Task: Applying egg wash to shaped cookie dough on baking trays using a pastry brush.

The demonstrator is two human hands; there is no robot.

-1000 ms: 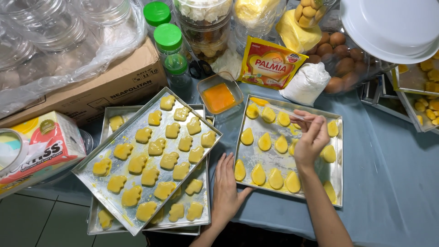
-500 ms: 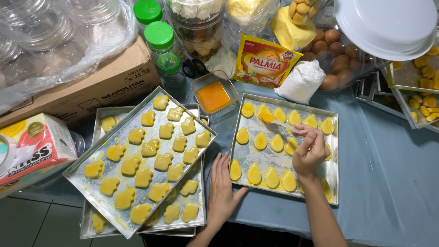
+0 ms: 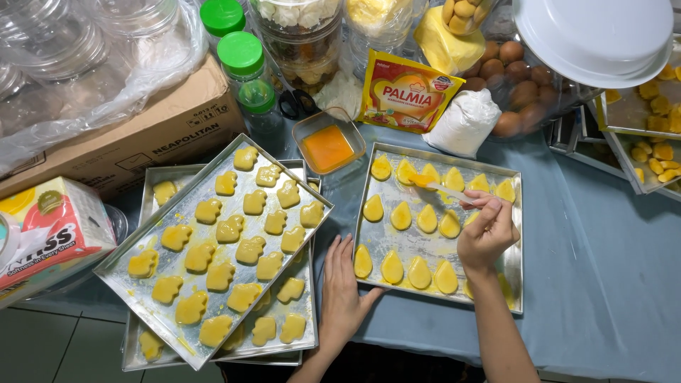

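My right hand [image 3: 486, 230] holds a small brush [image 3: 441, 188] whose yellow tip rests on a teardrop-shaped cookie in the back row of a metal baking tray [image 3: 512, 266]. Several glazed yellow cookies [image 3: 391, 267] lie in rows on that tray. My left hand [image 3: 343, 285] lies flat on the blue cloth, fingers together, touching the tray's near left corner. A small clear dish of orange egg wash [image 3: 328, 145] stands just behind the tray. To the left, another tray [image 3: 120, 268] of yellow cookies sits tilted on top of stacked trays.
A cardboard box [image 3: 142, 135], green-lidded jars [image 3: 241, 57], a yellow margarine packet [image 3: 406, 92], a white bag [image 3: 464, 120], brown eggs [image 3: 514, 85] and a white bowl [image 3: 592, 35] crowd the back. More cookie trays [image 3: 638, 142] stand at right, a tissue pack [image 3: 50, 227] at left.
My right hand has moved the brush from the middle of the tray up to the back row. My left hand has stayed by the tray's corner.
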